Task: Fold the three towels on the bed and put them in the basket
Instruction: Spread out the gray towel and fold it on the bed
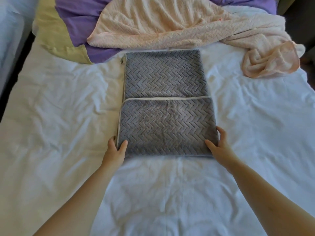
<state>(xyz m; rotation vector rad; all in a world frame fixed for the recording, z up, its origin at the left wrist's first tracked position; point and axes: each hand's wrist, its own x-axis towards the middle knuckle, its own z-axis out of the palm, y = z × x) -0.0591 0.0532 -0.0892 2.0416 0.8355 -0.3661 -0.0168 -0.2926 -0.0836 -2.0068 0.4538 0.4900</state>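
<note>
Grey towel [163, 106] was mid-fold, lying flat in the middle of the white bed sheet [59, 116] as a long rectangle running away from the person. The near flap was already doubled over, its pale trimmed edge crossing the towel about halfway up. Left hand [115, 149] pinched the near-left corner, thumb on top, the other fingers at the outer edge. Right hand [220, 147] did the same at the near-right corner, thumb on the pile, fingers along the right side. Both were closed on cloth, not flat. Couldn't tell how far the fingers reached underneath. My read: first of three towels, one more fold to go. Next move probably calls for lifting both near corners together and carrying them to the far edge, keeping them level so the layers don't shear and the trim lines up. The small hanging loop [122, 61] at the far-left corner sat just outside the edge and may need tucking. Large peach towel [162, 26] lay rumpled across the far side of the bed, its hem close to the grey one's far edge. Small peach towel [271, 63] was bunched up to the far right. Neither was folded yet. Purple bedding [81, 16] and a yellow-green cloth [56, 36] lay far left. Basket wasn't visible from this angle, so the drop-off spot was unknown.
</note>
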